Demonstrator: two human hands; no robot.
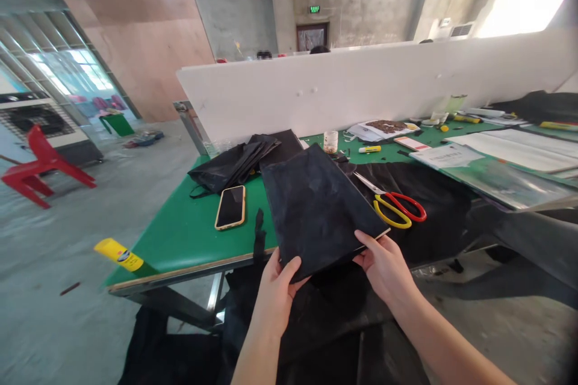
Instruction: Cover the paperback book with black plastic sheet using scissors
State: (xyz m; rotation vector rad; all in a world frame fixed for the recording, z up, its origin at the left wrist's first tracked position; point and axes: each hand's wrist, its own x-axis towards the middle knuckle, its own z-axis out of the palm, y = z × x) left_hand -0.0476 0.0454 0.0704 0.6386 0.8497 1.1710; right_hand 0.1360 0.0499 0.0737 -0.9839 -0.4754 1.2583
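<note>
A flat board wrapped in black cloth [316, 207] is tilted up over the near edge of the green table [189, 234]. My left hand [276, 295] grips its near left corner, thumb on top. My right hand [383, 264] pinches its near right edge, where a pale rim of the board shows. More black cloth [428, 198] is spread under and right of the board and hangs off the table front toward my lap.
A phone [230, 207] lies left of the board. Red and yellow scissors [397, 207] lie to its right. Folded black bags [235, 162], a small jar [330, 141], a glue stick [369, 148] and papers [519, 153] sit farther back, before a white partition [361, 84]. A yellow tube [118, 254] sticks out at the table's left corner. A red chair [40, 165] stands far left.
</note>
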